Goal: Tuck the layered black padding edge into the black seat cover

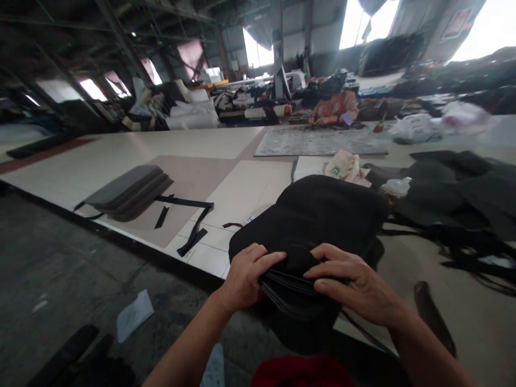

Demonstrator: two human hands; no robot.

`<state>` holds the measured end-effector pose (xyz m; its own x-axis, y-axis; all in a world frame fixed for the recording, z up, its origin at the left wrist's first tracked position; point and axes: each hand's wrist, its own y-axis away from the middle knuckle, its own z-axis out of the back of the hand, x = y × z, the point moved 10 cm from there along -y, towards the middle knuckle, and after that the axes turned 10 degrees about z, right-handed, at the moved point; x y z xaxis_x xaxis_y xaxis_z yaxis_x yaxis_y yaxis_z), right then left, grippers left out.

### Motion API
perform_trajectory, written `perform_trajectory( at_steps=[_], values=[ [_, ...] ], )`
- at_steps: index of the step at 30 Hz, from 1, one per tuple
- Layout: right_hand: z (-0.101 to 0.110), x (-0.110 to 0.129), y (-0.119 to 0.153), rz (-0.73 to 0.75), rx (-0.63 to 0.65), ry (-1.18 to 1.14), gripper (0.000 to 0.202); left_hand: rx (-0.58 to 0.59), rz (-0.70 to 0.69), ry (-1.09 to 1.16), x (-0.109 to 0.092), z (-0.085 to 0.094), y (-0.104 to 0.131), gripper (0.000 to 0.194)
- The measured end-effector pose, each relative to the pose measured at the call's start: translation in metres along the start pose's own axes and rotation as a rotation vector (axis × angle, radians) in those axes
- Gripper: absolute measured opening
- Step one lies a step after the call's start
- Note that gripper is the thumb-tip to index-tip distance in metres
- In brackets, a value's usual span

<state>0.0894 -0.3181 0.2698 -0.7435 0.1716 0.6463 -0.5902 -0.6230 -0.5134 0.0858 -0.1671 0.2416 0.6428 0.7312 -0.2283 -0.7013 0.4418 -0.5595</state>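
Note:
A stack of black fabric pieces (318, 215) lies at the near edge of the long table, its front layers hanging over. My left hand (250, 271) grips the stack's front left edge, thumb and fingers on the top layer. On the right, my right hand (350, 277) pinches the front edge, fingertips on top and at the layered side. Several layers fan apart between the two hands. A strip of black strap (193, 236) and a small white label (249, 219) are to the left of the stack.
Grey padded pieces (129, 191) are piled on the table (193, 141) at left. Behind the stack are a cream cloth bag (344, 165) and a clear container (397, 187). Dark pieces (455, 177) spread at right. A person (336, 107) is across the table.

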Motion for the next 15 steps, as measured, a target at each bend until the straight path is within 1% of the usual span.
perform_trajectory(
  at_steps=[5,9,12,14,15],
  values=[
    [0.002,-0.003,-0.005,0.035,-0.057,0.069,0.016,0.013,0.035,-0.006,0.001,-0.001,0.0,0.045],
    [0.005,-0.011,-0.009,0.041,-0.127,0.066,0.011,0.004,0.04,-0.004,-0.001,0.001,0.0,0.045],
    [0.009,-0.021,-0.012,0.015,-0.224,0.065,0.013,-0.028,0.048,-0.015,-0.001,0.004,0.003,0.056],
    [0.01,-0.028,-0.013,0.005,-0.276,0.061,0.009,-0.052,0.029,-0.032,-0.003,0.005,0.006,0.061],
    [0.011,-0.03,-0.013,0.01,-0.297,0.066,0.006,-0.051,0.016,-0.053,-0.005,0.005,0.008,0.061]
  ],
)
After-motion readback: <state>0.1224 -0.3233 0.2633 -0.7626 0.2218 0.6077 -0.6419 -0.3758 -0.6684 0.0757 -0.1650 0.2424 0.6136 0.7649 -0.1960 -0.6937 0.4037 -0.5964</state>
